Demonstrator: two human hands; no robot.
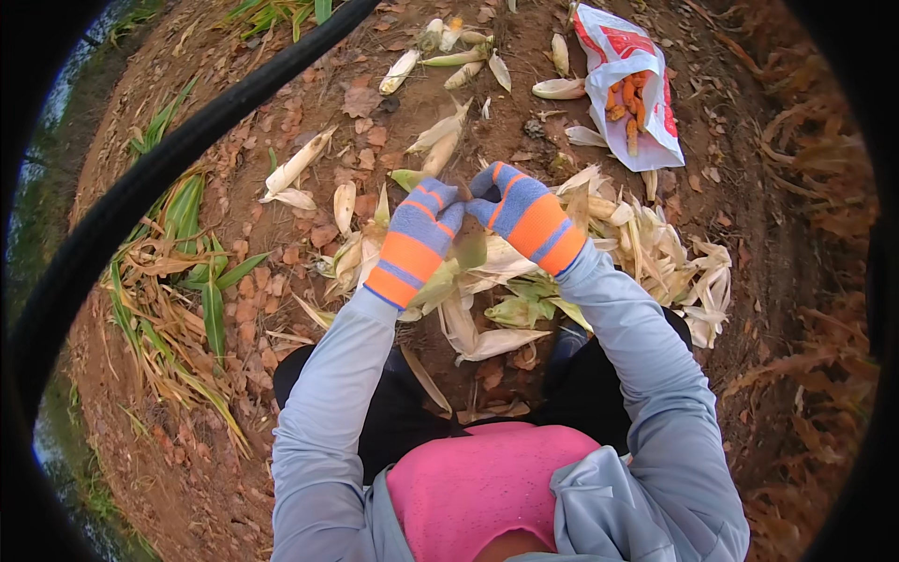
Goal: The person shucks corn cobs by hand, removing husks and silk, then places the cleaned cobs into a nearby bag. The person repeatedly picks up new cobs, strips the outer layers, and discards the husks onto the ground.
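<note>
My left hand [421, 235] and my right hand [523, 214] wear knitted gloves striped in blue-grey and orange. They meet in front of me, fingertips nearly touching. Between them is a blurred corn husk [469, 247], hanging below the fingers, and both hands pinch at its upper end. The gloves hide most of what the fingers hold, so I cannot tell whether an ear is inside. Just beyond the fingers an ear in pale husk [441, 153] lies on the soil. Stripped husks [491, 344] are heaped beneath my hands and between my legs.
A white and red woven sack [650, 151] at the upper right lies with its mouth towards me, orange cobs [632, 105] inside. Several husked ears [399, 72] are scattered ahead. Cut corn stalks [168, 302] lie left. A dark strap or cable [189, 144] crosses the view.
</note>
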